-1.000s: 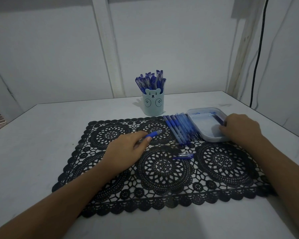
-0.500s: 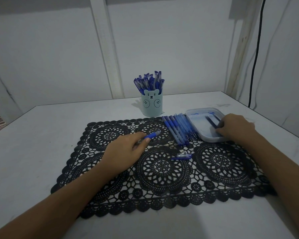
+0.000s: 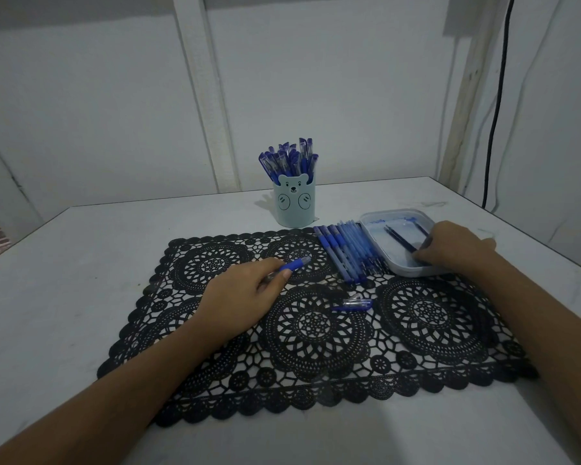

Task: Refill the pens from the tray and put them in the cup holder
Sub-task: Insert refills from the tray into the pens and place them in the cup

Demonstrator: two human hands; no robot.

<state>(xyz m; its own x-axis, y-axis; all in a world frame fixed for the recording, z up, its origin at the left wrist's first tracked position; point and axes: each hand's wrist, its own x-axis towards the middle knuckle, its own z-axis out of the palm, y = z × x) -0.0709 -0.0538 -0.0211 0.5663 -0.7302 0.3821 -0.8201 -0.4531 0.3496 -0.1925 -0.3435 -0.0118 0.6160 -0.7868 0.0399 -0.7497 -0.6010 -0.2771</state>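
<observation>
White wall panels (image 3: 316,78) are seen behind a pale counter (image 3: 81,263), and a black cable (image 3: 495,112) is hung down the wall at the right. A black lace placemat (image 3: 433,313) is spread over the middle of the counter. Just beyond its far edge a light blue cup holder (image 3: 294,206) with a bear face is stood upright, and it is packed with capped blue pens (image 3: 289,159). A row of pens (image 3: 344,250) is laid side by side on the mat's far right part, touching the left wall of a clear plastic tray (image 3: 396,212).

The left hand (image 3: 239,297) is rested on the mat, and a pen barrel (image 3: 296,264) is gripped between its thumb and curled fingers, the blue grip end pointed toward the cup holder. The right hand (image 3: 450,245) is placed over the tray's near right corner, and the near end of a dark refill (image 3: 399,238) lying in the tray is pinched by its curled fingertips. A loose pen cap (image 3: 354,305) is left on the mat between the two hands.
</observation>
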